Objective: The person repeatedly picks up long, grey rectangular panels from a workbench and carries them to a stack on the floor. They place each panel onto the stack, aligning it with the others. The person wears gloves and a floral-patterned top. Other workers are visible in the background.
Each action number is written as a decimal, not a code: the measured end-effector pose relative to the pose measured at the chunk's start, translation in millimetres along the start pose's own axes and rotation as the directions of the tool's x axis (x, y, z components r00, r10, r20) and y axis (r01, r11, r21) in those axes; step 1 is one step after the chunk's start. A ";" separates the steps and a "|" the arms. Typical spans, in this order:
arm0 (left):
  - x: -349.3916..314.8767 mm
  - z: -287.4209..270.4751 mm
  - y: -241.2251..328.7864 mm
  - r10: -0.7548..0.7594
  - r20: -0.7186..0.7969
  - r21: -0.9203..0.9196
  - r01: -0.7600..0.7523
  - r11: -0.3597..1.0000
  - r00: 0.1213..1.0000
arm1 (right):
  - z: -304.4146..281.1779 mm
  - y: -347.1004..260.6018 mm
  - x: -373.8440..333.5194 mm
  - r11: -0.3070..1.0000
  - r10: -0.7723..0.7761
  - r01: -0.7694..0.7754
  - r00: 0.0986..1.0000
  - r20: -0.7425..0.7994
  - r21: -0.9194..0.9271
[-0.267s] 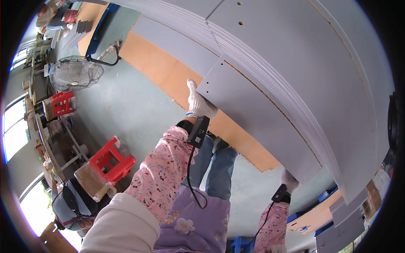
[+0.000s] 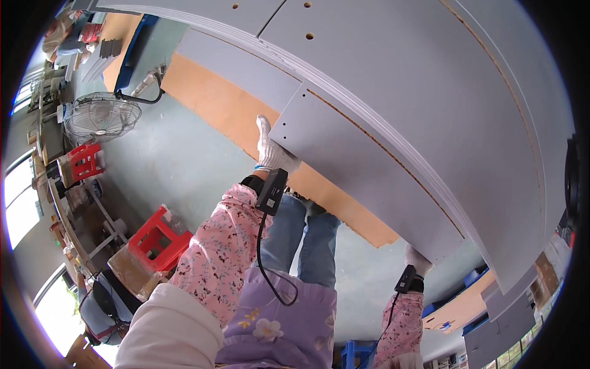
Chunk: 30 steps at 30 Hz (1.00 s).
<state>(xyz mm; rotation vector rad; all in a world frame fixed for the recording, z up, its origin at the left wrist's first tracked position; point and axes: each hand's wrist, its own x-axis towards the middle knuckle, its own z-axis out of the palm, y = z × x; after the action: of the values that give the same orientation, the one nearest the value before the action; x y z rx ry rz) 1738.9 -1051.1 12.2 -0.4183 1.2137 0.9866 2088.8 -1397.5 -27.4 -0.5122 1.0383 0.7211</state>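
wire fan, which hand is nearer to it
Left. The left hand is right of the wire fan, at the left end of the grey panel; the right hand is farther, at the panel's right end.

Panel [image 2: 369,160] farther left in view

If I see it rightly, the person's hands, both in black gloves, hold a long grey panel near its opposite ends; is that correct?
Not quite: the gloves are white, not black, as the head view shows. The left hand and right hand do hold the long grey panel near opposite ends.
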 end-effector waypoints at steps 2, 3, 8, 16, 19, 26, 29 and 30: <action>-1.9 -0.3 0.5 0.007 0.022 0.032 -0.007 0.999 1.000 | -5.5 -7.8 3.1 0.996 0.093 -0.091 0.993 -0.076 0.022; -2.9 0.0 0.3 0.013 0.041 0.052 -0.015 0.999 0.999 | -7.0 -8.7 3.6 0.996 0.082 -0.080 0.994 -0.079 0.031; -11.1 4.4 0.9 0.097 0.033 0.100 -0.100 0.990 0.995 | 2.9 -4.2 -8.3 0.840 -0.379 0.328 0.925 -0.035 -0.432; -26.5 7.7 15.0 0.025 0.152 0.116 -0.042 0.992 0.988 | 15.4 -22.4 -20.2 0.895 -0.336 0.298 0.940 -0.062 -0.333; -29.1 3.4 20.8 -0.029 0.215 0.138 -0.001 0.990 0.976 | 18.1 -22.6 -24.8 0.820 -0.338 0.307 0.941 0.024 -0.484; -46.5 -60.1 -20.1 -0.254 0.430 0.176 0.195 0.965 0.867 | 8.9 12.1 -66.0 0.785 -0.219 0.064 0.959 -0.180 -0.617; -48.6 -87.5 -32.8 -0.229 0.546 0.093 0.212 0.973 0.806 | 9.2 39.4 -62.2 0.520 0.270 -0.242 0.956 -0.111 -0.819; -50.1 -95.6 -30.2 -0.232 0.489 0.044 0.242 0.969 0.841 | 10.6 56.7 -50.9 0.422 0.624 -0.351 0.781 -0.013 -0.836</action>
<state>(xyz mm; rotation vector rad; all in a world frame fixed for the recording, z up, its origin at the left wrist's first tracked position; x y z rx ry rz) 1706.5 -1158.2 18.7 -0.2976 0.6695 0.8225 2036.6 -1367.3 20.4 -0.8521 0.4805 1.8202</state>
